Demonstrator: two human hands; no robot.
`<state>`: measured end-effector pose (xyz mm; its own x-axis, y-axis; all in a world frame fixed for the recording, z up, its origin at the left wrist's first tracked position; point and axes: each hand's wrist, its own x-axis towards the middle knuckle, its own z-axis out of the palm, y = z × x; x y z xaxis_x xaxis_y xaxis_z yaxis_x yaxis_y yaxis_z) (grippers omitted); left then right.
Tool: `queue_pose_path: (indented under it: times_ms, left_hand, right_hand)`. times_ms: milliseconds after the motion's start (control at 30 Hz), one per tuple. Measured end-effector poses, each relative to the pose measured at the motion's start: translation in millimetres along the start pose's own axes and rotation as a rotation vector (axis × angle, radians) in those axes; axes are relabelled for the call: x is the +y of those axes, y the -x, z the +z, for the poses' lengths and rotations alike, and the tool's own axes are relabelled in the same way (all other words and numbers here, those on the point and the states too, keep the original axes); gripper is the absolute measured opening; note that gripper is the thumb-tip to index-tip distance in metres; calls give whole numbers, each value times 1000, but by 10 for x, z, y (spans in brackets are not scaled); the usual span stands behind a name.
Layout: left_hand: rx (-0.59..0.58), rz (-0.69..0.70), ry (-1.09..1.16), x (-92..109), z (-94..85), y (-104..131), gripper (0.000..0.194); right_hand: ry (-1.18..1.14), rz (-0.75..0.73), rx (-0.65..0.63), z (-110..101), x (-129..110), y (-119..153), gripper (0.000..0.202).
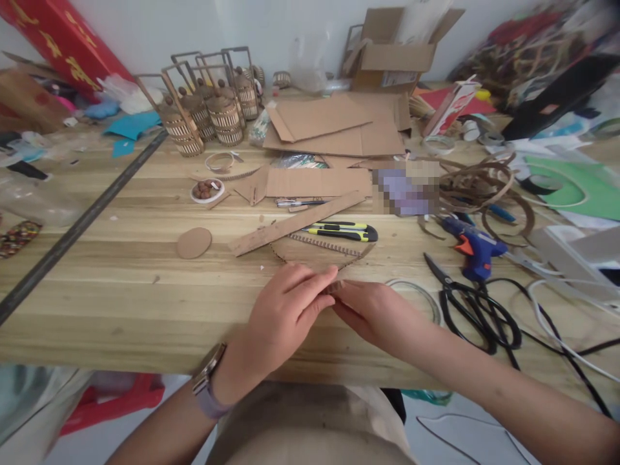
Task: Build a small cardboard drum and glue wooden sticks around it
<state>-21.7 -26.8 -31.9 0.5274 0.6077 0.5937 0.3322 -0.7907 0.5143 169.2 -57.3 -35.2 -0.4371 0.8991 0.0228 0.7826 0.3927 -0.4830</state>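
Observation:
My left hand (285, 307) and my right hand (371, 310) meet near the front of the wooden table. Both have their fingers pressed round a small brown piece (333, 287), mostly hidden, that looks like cardboard. Just beyond them lie thin corrugated cardboard strips (329, 245) and a yellow-and-black utility knife (341, 230). A long flat cardboard strip (295, 223) lies slantwise over the knife's front end. Left of it rests a round cardboard disc (194, 243).
Black-handled scissors (477, 310) and a blue glue gun (475, 245) with cables lie at the right. Several small bamboo lanterns (225, 119) stand at the back left. Cardboard sheets (334, 123) are stacked behind, and a long dark bar (87, 219) crosses the left side.

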Motion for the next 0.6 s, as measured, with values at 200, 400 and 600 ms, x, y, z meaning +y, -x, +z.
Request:
queue_pose_path:
  times_ms: [200,400,600]
  left_hand:
    - [-18,71,-68,28,39,-31,8]
    - [-36,149,-134,-17,101,-11,11]
    - [-141,158,-233,-93,159,46,20]
  right_hand:
    - [-139,26,50,-1,25,-12,20]
    - [-238,134,71,-3,47,-8,18]
    - [-297,181,64,9,55,-36,17]
